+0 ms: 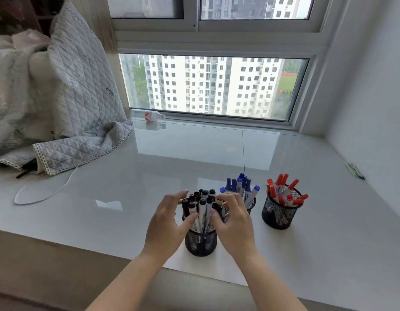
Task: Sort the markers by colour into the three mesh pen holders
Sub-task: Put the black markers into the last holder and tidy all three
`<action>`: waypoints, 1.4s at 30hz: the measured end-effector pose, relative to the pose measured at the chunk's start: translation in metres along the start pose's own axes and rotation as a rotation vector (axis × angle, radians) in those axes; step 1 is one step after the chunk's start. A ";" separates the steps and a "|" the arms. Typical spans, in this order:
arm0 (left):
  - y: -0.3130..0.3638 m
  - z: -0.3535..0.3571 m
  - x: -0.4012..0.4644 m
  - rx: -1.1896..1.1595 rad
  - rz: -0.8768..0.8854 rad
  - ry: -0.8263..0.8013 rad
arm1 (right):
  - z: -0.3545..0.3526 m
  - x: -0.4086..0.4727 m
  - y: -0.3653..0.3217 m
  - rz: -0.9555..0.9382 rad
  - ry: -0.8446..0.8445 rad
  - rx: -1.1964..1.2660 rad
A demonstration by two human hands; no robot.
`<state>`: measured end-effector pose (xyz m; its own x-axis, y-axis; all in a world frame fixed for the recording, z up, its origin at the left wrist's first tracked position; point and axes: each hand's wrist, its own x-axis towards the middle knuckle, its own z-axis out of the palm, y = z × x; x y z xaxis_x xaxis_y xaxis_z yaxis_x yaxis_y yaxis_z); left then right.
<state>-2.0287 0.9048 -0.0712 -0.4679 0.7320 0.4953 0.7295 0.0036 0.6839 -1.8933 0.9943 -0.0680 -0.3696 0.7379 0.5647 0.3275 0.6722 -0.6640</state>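
Three black mesh pen holders stand on the glossy white sill. The nearest holder (200,242) is packed with several black-capped markers (202,205). Behind it to the right, a second holder (250,205), partly hidden by my right hand, carries blue-capped markers (239,184). Farthest right, the third holder (278,213) has red-capped markers (282,189). My left hand (169,221) cups the left side of the black bundle, thumb against the markers, fingers fairly straight. My right hand (233,218) curls around the bundle's right side, fingers and thumb on the markers.
A quilted blanket (66,104) is heaped at the left with a white cable (44,194) looping out below it. A plastic bottle (149,115) lies by the window. Two pens (355,170) lie near the right wall. The sill's front edge runs just under the nearest holder.
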 end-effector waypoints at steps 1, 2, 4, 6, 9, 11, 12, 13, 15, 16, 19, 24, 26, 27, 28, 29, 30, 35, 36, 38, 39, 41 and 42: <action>-0.001 -0.001 0.000 -0.005 -0.006 0.012 | -0.001 0.002 0.000 0.002 0.000 -0.004; -0.002 -0.002 0.001 -0.005 -0.008 0.020 | -0.002 0.003 0.000 -0.006 0.006 -0.021; -0.003 -0.005 0.004 0.006 -0.014 0.012 | -0.004 0.007 -0.002 -0.052 0.015 -0.082; -0.003 -0.008 0.007 0.035 -0.018 -0.017 | -0.007 0.013 -0.005 -0.124 0.005 -0.157; -0.002 -0.012 0.013 0.099 0.010 -0.063 | -0.008 0.023 -0.010 -0.175 -0.100 -0.248; 0.000 -0.014 0.017 0.141 0.032 -0.096 | -0.007 0.028 -0.011 -0.166 -0.201 -0.287; 0.001 -0.015 0.019 0.153 0.032 -0.112 | -0.007 0.029 -0.011 -0.164 -0.242 -0.303; 0.001 -0.016 0.020 0.163 0.029 -0.131 | -0.007 0.031 -0.011 -0.162 -0.273 -0.316; 0.002 -0.018 0.024 0.188 0.022 -0.185 | -0.008 0.034 -0.013 -0.154 -0.317 -0.332; 0.002 -0.018 0.026 0.201 0.021 -0.211 | -0.008 0.036 -0.014 -0.146 -0.344 -0.345; 0.005 -0.022 0.033 0.228 0.003 -0.283 | -0.009 0.042 -0.019 -0.129 -0.458 -0.420; 0.017 -0.027 0.040 0.094 -0.069 -0.306 | -0.018 0.049 -0.023 -0.076 -0.435 -0.325; 0.024 -0.034 0.046 -0.019 -0.090 -0.186 | -0.026 0.053 -0.027 0.000 -0.308 -0.131; 0.027 -0.037 0.049 -0.072 -0.095 -0.105 | -0.029 0.055 -0.030 0.039 -0.241 -0.037; 0.029 -0.042 0.053 -0.135 -0.104 -0.029 | -0.033 0.058 -0.034 0.074 -0.177 0.047; 0.031 -0.047 0.056 -0.210 -0.116 0.038 | -0.036 0.061 -0.037 0.104 -0.117 0.126; 0.033 -0.051 0.060 -0.288 -0.130 0.097 | -0.039 0.064 -0.040 0.129 -0.061 0.197; 0.032 -0.056 0.064 -0.487 -0.260 0.371 | -0.047 0.066 -0.043 0.203 0.199 0.390; 0.030 -0.055 0.062 -0.499 -0.278 0.391 | -0.048 0.065 -0.042 0.224 0.240 0.419; 0.025 -0.050 0.059 -0.524 -0.326 0.428 | -0.049 0.064 -0.041 0.307 0.283 0.462; 0.023 -0.048 0.057 -0.555 -0.369 0.449 | -0.050 0.064 -0.040 0.370 0.289 0.505; 0.018 -0.044 0.054 -0.692 -0.490 0.474 | -0.051 0.065 -0.036 0.514 0.285 0.658; 0.017 -0.041 0.053 -0.786 -0.551 0.466 | -0.051 0.065 -0.035 0.592 0.267 0.757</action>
<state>-2.0618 0.9153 -0.0116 -0.9014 0.4295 0.0541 -0.0897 -0.3076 0.9473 -1.8846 1.0215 0.0169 -0.0878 0.9936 0.0714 -0.2791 0.0443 -0.9592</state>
